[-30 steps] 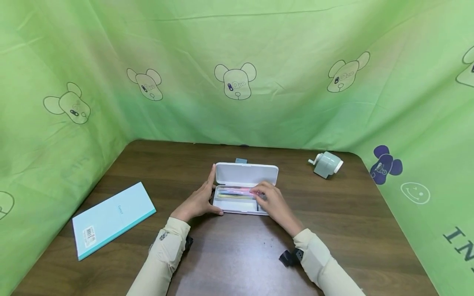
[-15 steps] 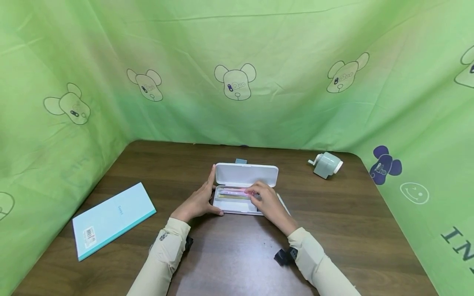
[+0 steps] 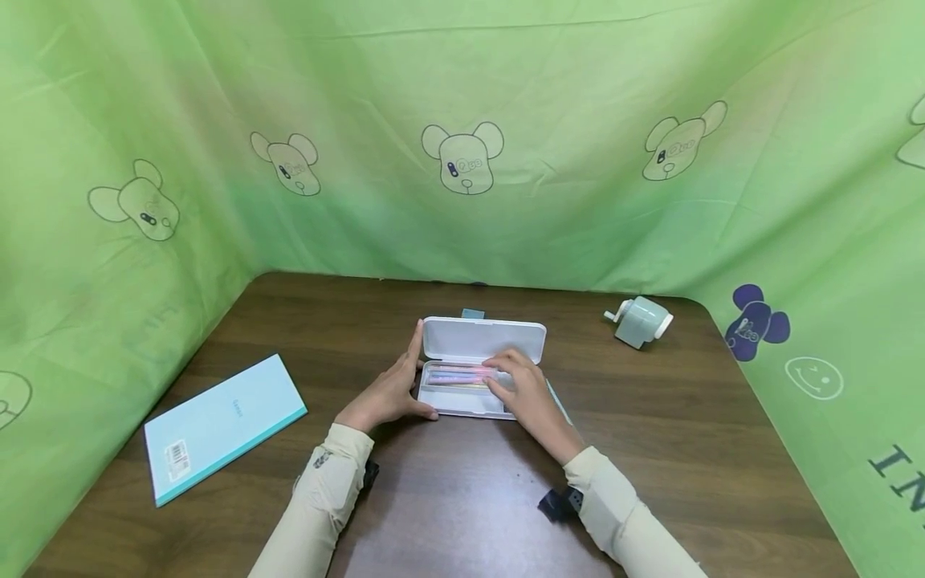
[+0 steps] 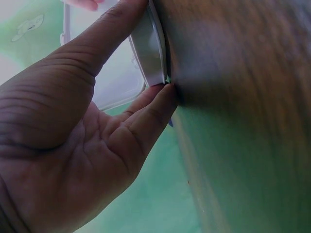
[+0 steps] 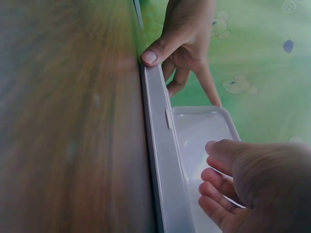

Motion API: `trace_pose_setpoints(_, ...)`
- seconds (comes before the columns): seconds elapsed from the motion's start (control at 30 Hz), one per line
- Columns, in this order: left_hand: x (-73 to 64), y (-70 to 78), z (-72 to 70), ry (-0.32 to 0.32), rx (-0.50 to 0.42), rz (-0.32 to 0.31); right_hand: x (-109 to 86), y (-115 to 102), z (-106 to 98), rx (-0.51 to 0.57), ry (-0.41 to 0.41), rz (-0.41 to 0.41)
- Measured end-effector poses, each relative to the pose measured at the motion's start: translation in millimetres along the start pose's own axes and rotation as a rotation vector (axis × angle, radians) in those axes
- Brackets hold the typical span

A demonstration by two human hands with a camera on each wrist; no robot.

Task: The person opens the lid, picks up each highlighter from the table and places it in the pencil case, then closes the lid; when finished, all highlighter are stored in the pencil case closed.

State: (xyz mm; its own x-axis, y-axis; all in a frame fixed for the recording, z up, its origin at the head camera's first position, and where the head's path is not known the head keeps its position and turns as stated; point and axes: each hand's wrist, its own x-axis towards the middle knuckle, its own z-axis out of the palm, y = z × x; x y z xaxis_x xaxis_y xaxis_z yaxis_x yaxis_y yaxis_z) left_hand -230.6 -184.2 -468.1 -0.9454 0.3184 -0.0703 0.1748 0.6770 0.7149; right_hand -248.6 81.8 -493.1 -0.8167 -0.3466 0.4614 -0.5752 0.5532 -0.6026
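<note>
One notebook (image 3: 224, 425) lies at the tabletop's (image 3: 448, 498) left. The left hand (image 3: 386, 393) braces the open pencil case (image 3: 480, 365) at mid-tabletop, thumb and fingers against its left end. The right hand (image 3: 527, 393), fingers curled, covers the blurred pens (image 3: 458, 375) inside; their count and its grip are unclear. One sharpener (image 3: 641, 321) stands far right.

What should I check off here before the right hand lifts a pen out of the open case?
1. Pencil case lid open, tilted back: ok.
2. Left hand steadies the case's left end, thumb on its front edge: ok.
3. Right hand over the tray, fingers curled down among the pens: ok.
4. One pen actually pinched: cannot tell, the hand hides it.
5. Notebook and sharpener lie apart from the case: ok.
</note>
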Motion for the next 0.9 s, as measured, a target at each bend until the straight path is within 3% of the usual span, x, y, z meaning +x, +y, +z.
trace_pose_setpoints(0.17,0.8,1.1,0.6,-0.009,-0.002,0.008,-19.3,9,-22,-0.039,0.039,0.004)
trace_pose_setpoints(0.4,0.0,-1.6,-1.2,-0.01,0.0,0.019,-50.6,25,-57,-0.103,0.08,0.084)
trace_pose_setpoints(0.63,-1.7,-0.9,-3.4,-0.007,0.012,-0.001,-68.5,33,-78,-0.154,0.141,0.071)
trace_pose_setpoints(0.9,-0.9,2.1,-1.2,-0.012,0.008,-0.018,-84.6,30,-92,-0.167,0.099,0.175)
